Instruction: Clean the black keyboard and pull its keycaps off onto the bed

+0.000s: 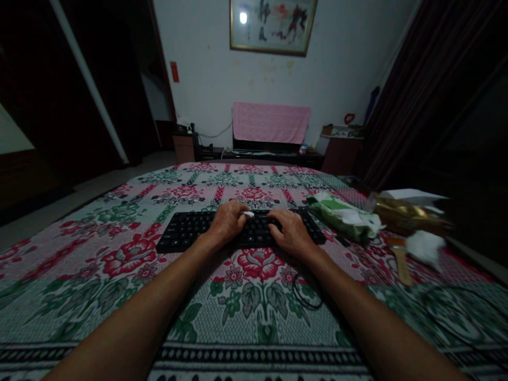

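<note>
A black keyboard [186,228] lies across the flowered cloth in front of me. My left hand [228,223] is over its middle, fingers closed on a small white wad [249,214] that looks like folded tissue. Only the wad's tip shows beyond the fingers. On the right part of the keyboard rests my right hand [290,228], with its thumb apart from the fingers and nothing visible in it. The keys beneath both hands are hidden.
To the right lie a green-and-white wipes packet [345,214], a brush [401,262] with a wooden handle, a crumpled white tissue [426,247] and a gold-coloured package [408,214]. A black cable [307,302] loops near my right forearm. Beyond the cloth stands a low cabinet [210,154].
</note>
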Demonstrator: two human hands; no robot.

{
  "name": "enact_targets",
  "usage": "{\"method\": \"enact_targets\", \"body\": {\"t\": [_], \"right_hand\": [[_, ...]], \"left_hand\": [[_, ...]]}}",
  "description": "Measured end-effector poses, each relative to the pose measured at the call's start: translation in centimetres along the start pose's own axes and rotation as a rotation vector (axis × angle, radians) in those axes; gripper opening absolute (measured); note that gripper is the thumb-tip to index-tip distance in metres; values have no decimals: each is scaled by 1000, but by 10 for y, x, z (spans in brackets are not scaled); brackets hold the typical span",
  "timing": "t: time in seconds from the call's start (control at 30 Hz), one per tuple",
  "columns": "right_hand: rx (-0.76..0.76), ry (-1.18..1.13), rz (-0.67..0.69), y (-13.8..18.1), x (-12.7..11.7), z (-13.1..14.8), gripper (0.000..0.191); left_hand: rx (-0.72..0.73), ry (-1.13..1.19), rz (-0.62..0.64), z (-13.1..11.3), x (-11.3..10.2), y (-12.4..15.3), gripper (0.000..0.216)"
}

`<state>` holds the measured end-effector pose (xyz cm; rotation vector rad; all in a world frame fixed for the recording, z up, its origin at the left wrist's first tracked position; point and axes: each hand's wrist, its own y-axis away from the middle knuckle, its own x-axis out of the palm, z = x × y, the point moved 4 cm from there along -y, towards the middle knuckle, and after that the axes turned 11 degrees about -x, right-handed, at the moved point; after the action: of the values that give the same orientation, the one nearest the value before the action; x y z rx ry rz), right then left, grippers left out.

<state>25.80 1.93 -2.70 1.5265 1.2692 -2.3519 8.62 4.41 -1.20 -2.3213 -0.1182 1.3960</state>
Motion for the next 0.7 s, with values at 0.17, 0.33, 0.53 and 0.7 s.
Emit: {"method": "enact_targets", "body": {"t": [0.17, 0.33, 0.53, 0.7], "right_hand": [[-4, 60, 113, 4, 6, -2, 25], [-22, 93, 147, 5, 7, -1, 26], [-9, 103, 152, 4, 6, 0, 25], [-7, 105, 155, 3, 5, 1, 23]], "left_hand": [[53, -156, 106, -1, 12, 0, 26], [34, -235, 123, 2, 11, -3, 27], [-49, -266, 192, 12, 9, -8, 27], [-30, -278, 249, 13, 10, -6, 26]]}}
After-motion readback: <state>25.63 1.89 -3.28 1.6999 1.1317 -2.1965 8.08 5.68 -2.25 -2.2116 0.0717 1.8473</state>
